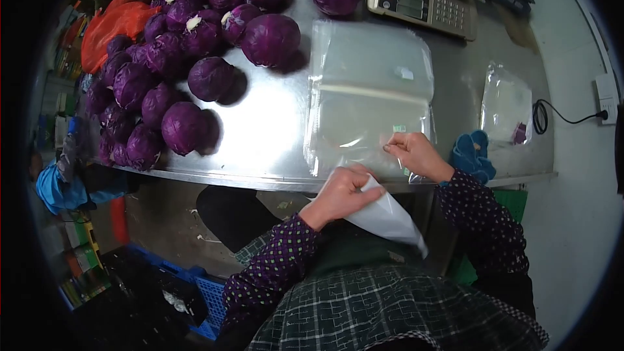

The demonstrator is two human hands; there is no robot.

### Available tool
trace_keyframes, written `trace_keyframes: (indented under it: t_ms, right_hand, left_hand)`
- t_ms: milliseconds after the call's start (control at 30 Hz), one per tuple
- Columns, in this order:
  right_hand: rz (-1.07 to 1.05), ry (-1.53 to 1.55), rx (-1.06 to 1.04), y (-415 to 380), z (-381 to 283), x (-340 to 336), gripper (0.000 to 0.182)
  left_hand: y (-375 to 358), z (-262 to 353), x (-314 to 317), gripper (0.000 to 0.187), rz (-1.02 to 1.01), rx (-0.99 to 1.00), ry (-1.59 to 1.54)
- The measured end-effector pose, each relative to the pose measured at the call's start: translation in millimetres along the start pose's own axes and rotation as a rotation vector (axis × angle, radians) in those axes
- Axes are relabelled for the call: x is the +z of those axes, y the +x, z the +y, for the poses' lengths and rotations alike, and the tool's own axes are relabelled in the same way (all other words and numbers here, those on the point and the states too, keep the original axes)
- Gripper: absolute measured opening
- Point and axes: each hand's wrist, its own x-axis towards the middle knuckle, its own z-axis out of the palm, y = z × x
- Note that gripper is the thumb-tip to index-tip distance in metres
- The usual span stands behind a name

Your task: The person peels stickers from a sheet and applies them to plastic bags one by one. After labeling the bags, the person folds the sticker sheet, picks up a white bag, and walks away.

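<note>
My left hand (343, 194) is closed on a white sheet (389, 216), which hangs down over the table's front edge before the apron. To its right, my right hand (416, 154) has its fingers pinched together above the clear plastic bags (370, 107); whatever it holds is too small to make out. The bags lie flat in a stack on the metal table (263, 130). Small green-and-white labels show near my right hand. Purple cabbages (184, 128) are heaped on the left of the table.
A scale (422, 5) stands at the back. On the right lie a blue cloth (472, 156) and another clear bag (506, 105), near a black cable (541, 117). Red mesh sacks (120, 26) are at the far left. Below is a blue crate (211, 299).
</note>
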Motion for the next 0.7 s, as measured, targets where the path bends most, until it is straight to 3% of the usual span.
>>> trace_keyframes:
  t_ms: [67,100,133,167,233,300,367,400,467,500,533,600,633,700]
  right_hand:
    - [0.363,0.17,-0.162,25,12,-31,0.015]
    - [0.557,0.07,-0.139,29,-45,-85,0.015]
    - [0.879,0.194,-0.227,35,-59,-126,0.013]
    - [0.901,0.179,-0.203,20,-65,-136,0.013]
    - [0.81,0.349,-0.13,10,-86,-140,0.012]
    - [0.553,0.335,-0.007,17,-31,-65,0.017]
    - [0.327,0.084,0.193,14,-4,-15,0.034]
    - [0.328,0.097,0.199,13,-1,-11,0.034]
    - [0.512,-0.419,0.213,17,0,-13,0.049]
    - [0.398,-0.379,0.273,17,-1,-24,0.056]
    - [0.399,-0.388,0.257,16,-4,-23,0.056]
    - [0.409,-0.51,-0.192,1,-4,-9,0.057]
    - [0.399,-0.502,-0.204,-6,-1,2,0.057]
    - [0.374,-0.406,-0.293,-13,6,24,0.034]
  left_hand:
    - [7,-22,0,0.033,0.033,-0.023,0.045]
    - [10,-38,-2,0.038,0.081,-0.094,0.038]
    - [11,-46,-2,0.043,0.123,-0.169,0.025]
    - [13,-39,-5,0.04,0.098,-0.242,-0.046]
    - [12,-29,-1,0.041,0.138,-0.251,-0.05]
    - [14,-35,1,0.042,0.208,-0.268,-0.045]
    - [15,-40,0,0.043,0.176,-0.238,-0.049]
    - [15,-41,-3,0.043,0.132,-0.204,-0.037]
    - [13,-41,-4,0.034,0.107,-0.243,-0.054]
    - [14,-40,-4,0.027,0.096,-0.267,-0.082]
    - [16,-39,-4,0.027,0.11,-0.256,-0.083]
    - [14,-40,2,0.026,0.193,-0.21,-0.066]
    - [13,-34,3,0.026,0.206,-0.218,-0.061]
    - [9,-16,-4,0.027,0.163,-0.436,-0.201]
